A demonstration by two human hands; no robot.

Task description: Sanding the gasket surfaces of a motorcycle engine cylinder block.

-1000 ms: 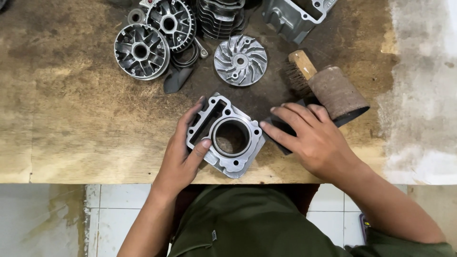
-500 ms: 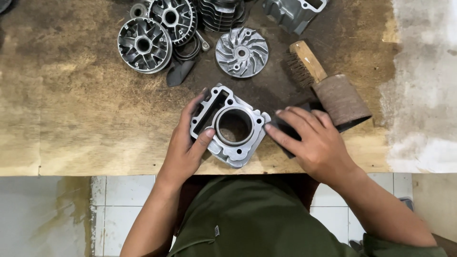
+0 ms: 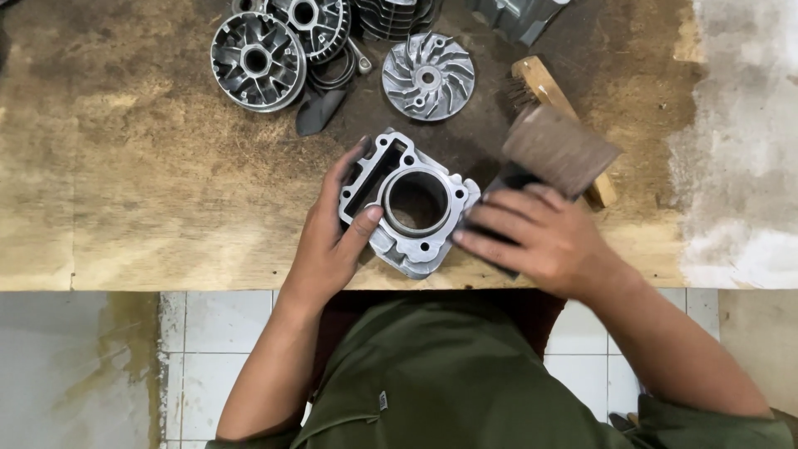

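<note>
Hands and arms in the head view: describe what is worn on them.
Both the left hand and the right hand are bare: no gloves, rings or watch visible. The forearms are uncovered. An olive-green garment covers the torso, its sleeve showing only at the right elbow.

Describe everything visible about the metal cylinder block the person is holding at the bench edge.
The cylinder block is a grey cast-metal part, dull and a little grimy, with one large round bore in the middle, a rectangular opening beside it and small bolt holes at the corners. It rests on the worn wooden bench near the front edge, flat face up and turned at a slant. The left hand grips its left side, thumb on the top face; the right hand presses a strip of sandpaper against its right side.
</note>
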